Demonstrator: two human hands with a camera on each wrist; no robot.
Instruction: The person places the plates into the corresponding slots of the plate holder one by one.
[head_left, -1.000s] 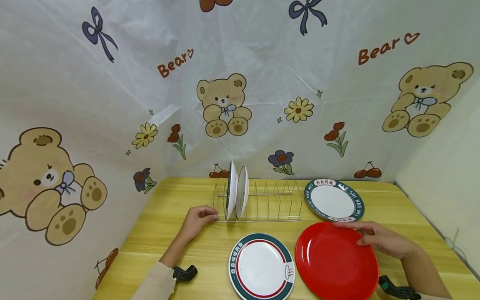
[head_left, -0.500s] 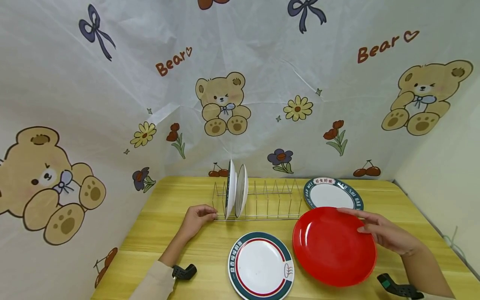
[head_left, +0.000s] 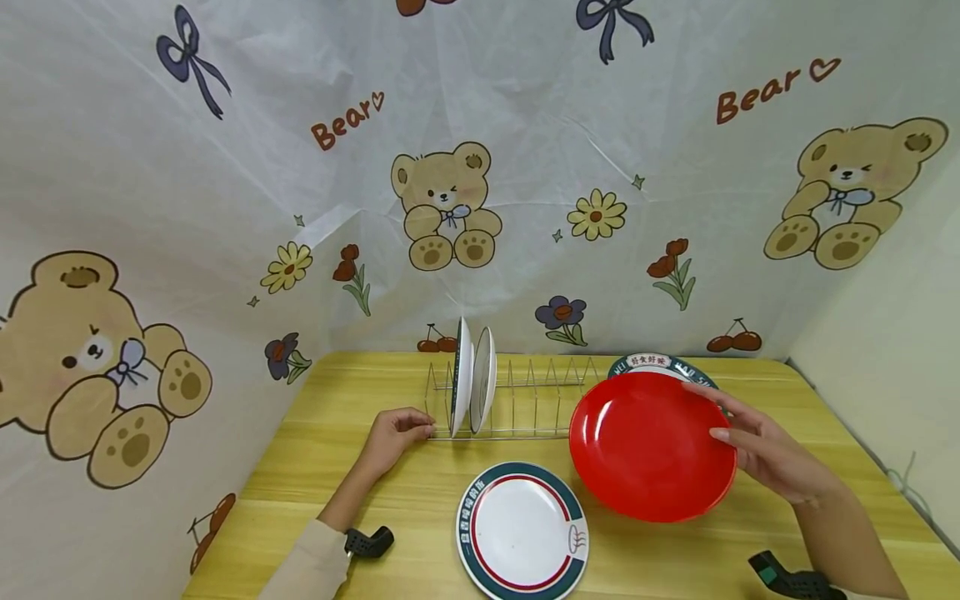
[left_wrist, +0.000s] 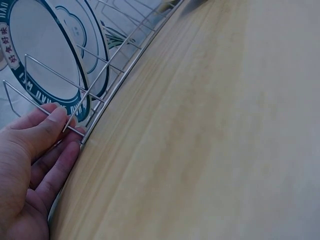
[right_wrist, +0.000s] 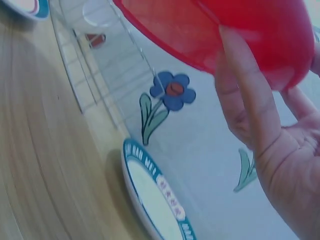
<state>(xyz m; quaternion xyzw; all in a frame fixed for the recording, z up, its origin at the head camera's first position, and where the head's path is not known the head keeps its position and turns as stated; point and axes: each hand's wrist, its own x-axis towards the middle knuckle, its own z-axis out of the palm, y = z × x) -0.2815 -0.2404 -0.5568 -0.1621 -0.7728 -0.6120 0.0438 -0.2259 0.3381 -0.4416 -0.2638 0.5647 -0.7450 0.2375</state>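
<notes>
My right hand [head_left: 765, 442] grips a red plate [head_left: 652, 446] by its right edge and holds it tilted above the table. In the right wrist view some fingers [right_wrist: 250, 85] lie against the plate's underside. My left hand [head_left: 396, 437] pinches the left end of a wire dish rack [head_left: 536, 433] with thumb and fingers, as the left wrist view confirms. Two plates stand on edge in the rack's left slots: a green-rimmed plate [head_left: 461, 379] and a white plate [head_left: 484, 383] beside it. The slots to their right hold nothing.
A white plate with a green rim and red ring [head_left: 522, 529] lies flat in front of the rack. Behind the red plate, partly hidden, lies an oval green-rimmed plate [head_left: 651, 362]. A printed bear cloth [head_left: 525, 125] hangs behind the wooden table [head_left: 360, 383].
The red plate has risen off the table and moved back and slightly left with my right hand, now covering much of the oval plate. My left hand has stayed at the rack.
</notes>
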